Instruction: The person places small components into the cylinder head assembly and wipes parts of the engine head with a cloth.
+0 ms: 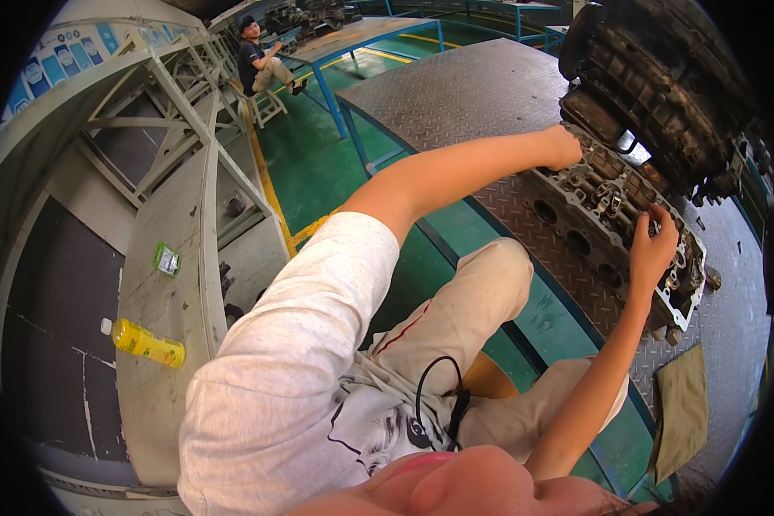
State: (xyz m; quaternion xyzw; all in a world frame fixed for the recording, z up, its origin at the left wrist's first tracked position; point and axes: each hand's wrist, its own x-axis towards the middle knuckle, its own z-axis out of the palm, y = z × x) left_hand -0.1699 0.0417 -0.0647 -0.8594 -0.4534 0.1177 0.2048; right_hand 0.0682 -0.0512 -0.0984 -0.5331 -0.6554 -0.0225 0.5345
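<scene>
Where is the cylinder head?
At the head view's right, the cylinder head lies on the tabletop beside the dark engine, left hand at its far end.

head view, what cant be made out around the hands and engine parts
All in the head view:
Left hand: fingers mostly hidden behind its own back.
Right hand: whether its fingers hold anything is too small to tell.
Cylinder head: spots under both hands are covered.
Large engine: top cut off by the upper edge.

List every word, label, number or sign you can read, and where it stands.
Yellow bottle: label lettering, left unquoted.
Green packet: print too small to read.
Blue wall panels: lettering too small and blurred.
T-shirt: printed drawing, no legible words.
Engine cylinder head: none legible.
</scene>
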